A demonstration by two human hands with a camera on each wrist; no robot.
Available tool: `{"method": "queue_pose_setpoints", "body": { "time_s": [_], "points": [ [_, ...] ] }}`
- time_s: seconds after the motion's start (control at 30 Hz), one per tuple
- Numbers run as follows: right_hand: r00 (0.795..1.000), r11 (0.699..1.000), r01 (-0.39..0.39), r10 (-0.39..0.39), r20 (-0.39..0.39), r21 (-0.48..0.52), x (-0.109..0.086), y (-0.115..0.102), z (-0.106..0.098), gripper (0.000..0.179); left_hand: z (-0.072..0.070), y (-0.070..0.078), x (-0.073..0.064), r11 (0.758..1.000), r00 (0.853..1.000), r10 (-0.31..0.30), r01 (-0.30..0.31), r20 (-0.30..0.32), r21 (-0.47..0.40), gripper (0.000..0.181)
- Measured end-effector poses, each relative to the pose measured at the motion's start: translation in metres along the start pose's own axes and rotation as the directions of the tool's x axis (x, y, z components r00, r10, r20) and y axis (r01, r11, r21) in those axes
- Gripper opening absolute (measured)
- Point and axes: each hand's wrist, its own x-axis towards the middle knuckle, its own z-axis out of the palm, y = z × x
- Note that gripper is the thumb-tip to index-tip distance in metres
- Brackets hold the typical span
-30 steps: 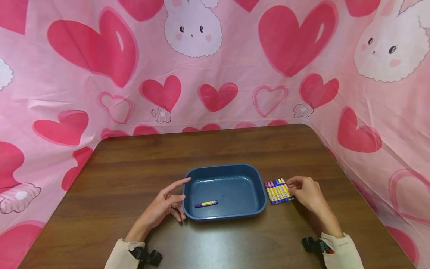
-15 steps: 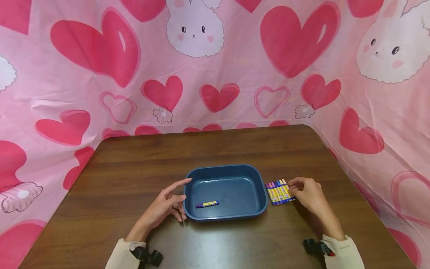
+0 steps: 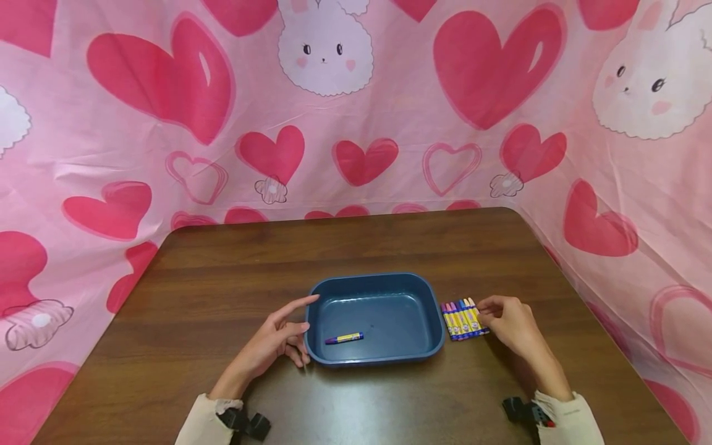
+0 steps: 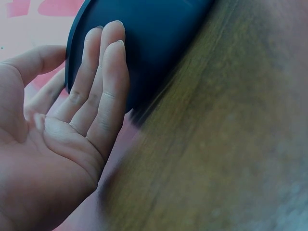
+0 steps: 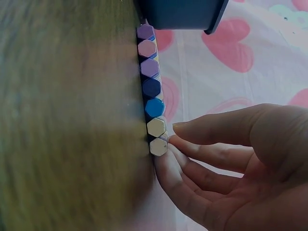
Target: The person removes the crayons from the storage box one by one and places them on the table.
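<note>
A blue rectangular tray [image 3: 374,358] stands on the table, with one purple crayon [image 3: 343,338] lying in its front left part. My left hand [image 3: 275,339] rests against the tray's left side; its thumb and index finger touch the rim, and the other fingers lie along the outer wall. Right of the tray, several crayons [image 3: 463,320] in yellow and blue wrappers lie side by side in a flat row. My right hand [image 3: 512,321] touches the row's right end. In the right wrist view its fingers press beside the end beige crayon [image 5: 158,147], with the thumb just above.
The brown wooden table [image 3: 356,247] extends behind and in front of the tray. A pink cloth [image 3: 356,111] with hearts and rabbits hangs around the back and sides. Black wrist cameras sit at both cuffs.
The whole scene shifts slightly to the right in the head view. Both hands, the tray and the crayons keep nearly the same places relative to each other.
</note>
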Motion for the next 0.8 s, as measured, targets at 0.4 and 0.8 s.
{"method": "queue_pose_setpoints", "body": {
  "time_s": [0.4,0.8],
  "points": [
    [0.975,0.986,0.134,-0.149,-0.168,-0.095,0.0,-0.027,-0.006,0.011,0.0,0.0,0.0,1.0,1.0,-0.014,0.014,-0.008,-0.002,0.055],
    [0.91,0.915,0.391,-0.4,-0.107,-0.096,0.004,-0.113,0.003,0.014,0.001,0.0,-0.001,1.0,1.0,-0.017,0.017,-0.009,-0.011,0.054]
  ]
}}
